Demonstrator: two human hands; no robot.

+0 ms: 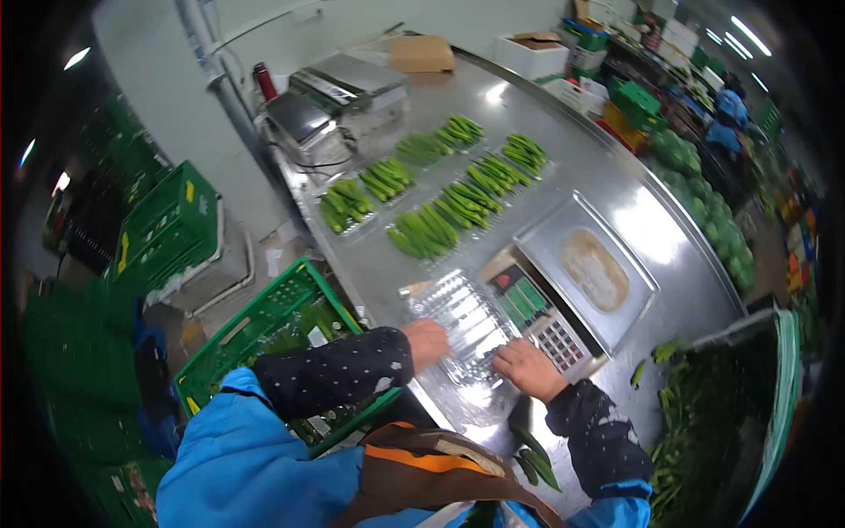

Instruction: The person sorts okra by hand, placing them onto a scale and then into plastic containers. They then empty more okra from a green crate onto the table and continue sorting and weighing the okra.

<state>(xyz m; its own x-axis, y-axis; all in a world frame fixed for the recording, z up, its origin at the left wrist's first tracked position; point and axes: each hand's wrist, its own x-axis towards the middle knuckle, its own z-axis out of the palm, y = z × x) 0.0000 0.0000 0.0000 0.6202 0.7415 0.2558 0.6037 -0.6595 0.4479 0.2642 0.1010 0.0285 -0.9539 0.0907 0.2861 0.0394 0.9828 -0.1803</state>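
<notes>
Clear plastic trays lie in front of me on the steel table, left of a weighing scale with a keypad and a metal pan. My left hand is closed at the left edge of the trays. On their right edge, beside the scale's keypad, my right hand has its fingers closed. Beyond the trays, several packs of green pods lie in two rows. A few loose dark green pods rest near my body.
To the left, a green crate holds packed greens. A metal machine and cardboard stand at the back. At right are a bag of loose pods and round green vegetables. A person in blue is far off.
</notes>
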